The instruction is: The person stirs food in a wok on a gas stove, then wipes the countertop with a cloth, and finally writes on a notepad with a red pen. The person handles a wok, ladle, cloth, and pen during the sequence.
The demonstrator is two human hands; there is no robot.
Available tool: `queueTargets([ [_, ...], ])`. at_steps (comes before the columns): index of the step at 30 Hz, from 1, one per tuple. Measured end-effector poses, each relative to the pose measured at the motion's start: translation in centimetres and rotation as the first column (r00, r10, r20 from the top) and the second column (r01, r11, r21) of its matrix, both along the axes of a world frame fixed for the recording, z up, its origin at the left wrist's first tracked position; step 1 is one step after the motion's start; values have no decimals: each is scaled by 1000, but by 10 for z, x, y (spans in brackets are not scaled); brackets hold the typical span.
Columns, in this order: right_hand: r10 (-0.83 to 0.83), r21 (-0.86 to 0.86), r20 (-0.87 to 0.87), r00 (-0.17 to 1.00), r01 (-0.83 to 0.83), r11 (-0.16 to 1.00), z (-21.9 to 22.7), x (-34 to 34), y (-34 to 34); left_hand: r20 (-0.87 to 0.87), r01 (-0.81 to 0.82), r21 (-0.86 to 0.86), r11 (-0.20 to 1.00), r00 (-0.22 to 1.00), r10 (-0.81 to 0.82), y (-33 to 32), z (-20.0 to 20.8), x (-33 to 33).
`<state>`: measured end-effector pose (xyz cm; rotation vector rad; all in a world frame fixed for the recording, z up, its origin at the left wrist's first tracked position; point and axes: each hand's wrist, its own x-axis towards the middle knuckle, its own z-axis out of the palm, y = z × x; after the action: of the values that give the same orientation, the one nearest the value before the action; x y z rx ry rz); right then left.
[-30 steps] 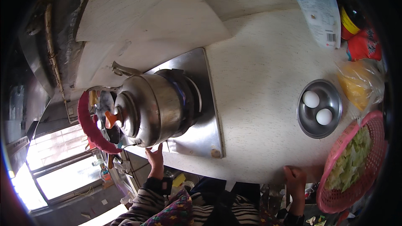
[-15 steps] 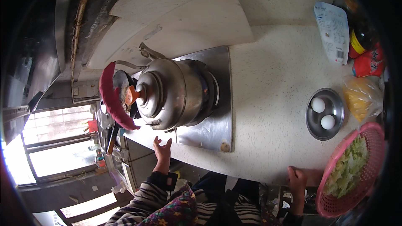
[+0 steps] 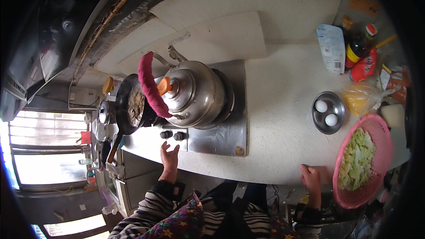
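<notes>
My left hand (image 3: 169, 161) reaches over the counter's front edge, thumb and fingers apart and nothing in them. Its fingertips are just short of two black stove knobs (image 3: 178, 136). Beyond them a steel kettle (image 3: 204, 95) stands on the gas stove (image 3: 217, 140), its raised handle (image 3: 149, 84) wrapped in dark pink cloth and its lid topped with an orange knob (image 3: 164, 86). Left of the kettle is a black frying pan (image 3: 125, 121) with brown food in it. My right hand (image 3: 311, 180) is closed in a loose fist at the counter edge, beside a pink basket (image 3: 381, 152).
The pink basket holds shredded green leaves (image 3: 356, 161). Behind it a steel bowl (image 3: 328, 99) contains two white eggs (image 3: 331, 120). A bag of yellow food (image 3: 355, 98), a white pouch (image 3: 331, 46), a red packet (image 3: 364, 65) and a dark bottle (image 3: 357, 46) stand at the right.
The view has shifted, bringing the stove knobs and more of the frying pan into sight. Both hands keep nearly the same pose, the left still by the knobs and the right at the counter edge.
</notes>
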<state>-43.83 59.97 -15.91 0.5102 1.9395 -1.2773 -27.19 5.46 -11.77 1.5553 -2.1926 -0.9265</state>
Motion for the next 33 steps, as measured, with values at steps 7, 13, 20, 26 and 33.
queueTargets([
  [7,169,234,-319,932,-96,968,2,19,-17,-276,312,-120,943,902,-333,-13,27,-18],
  [13,281,275,-677,680,-120,954,60,10,-98,-289,386,-51,921,877,-384,-45,54,42],
  [20,483,446,-867,126,-238,863,177,-27,-244,-353,268,127,955,912,-209,-97,64,149],
  [26,701,671,-714,-7,-294,681,200,-63,-316,-402,146,267,953,915,-27,-83,61,194],
  [33,726,701,-685,-51,-316,639,180,-85,-334,-378,71,300,951,924,50,-52,71,217],
])
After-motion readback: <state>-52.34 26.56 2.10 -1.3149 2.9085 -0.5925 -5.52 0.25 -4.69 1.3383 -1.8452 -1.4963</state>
